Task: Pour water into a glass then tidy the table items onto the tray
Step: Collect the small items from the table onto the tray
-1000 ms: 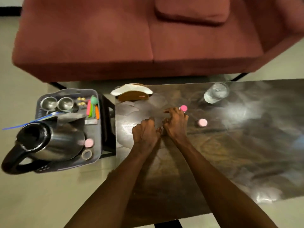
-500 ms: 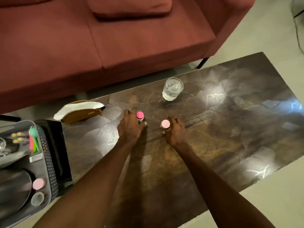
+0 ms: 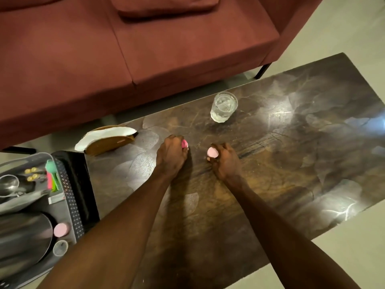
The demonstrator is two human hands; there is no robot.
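Your left hand (image 3: 171, 152) fingers curled round deep-pink-capped bottle (image 3: 184, 144); right hand (image 3: 226, 161) fingers pinch pale-pink-capped bottle (image 3: 212, 152), both mid-worktop (image 3: 281, 163). Glass (image 3: 224, 107) far, already holds water: pouring looks done. Left: carry bottles to tray (image 3: 68, 190) at near left; napkin holder (image 3: 108, 139) not yet moved.

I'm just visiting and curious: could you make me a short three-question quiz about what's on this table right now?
1. True or false: the glass on the table holds water.
2. What does the right hand grip? A) a light pink-capped item B) a spoon C) the glass
3. Fill in: the left hand grips a small item with a ____ pink cap.

Key: 1 true; 2 A; 3 bright.
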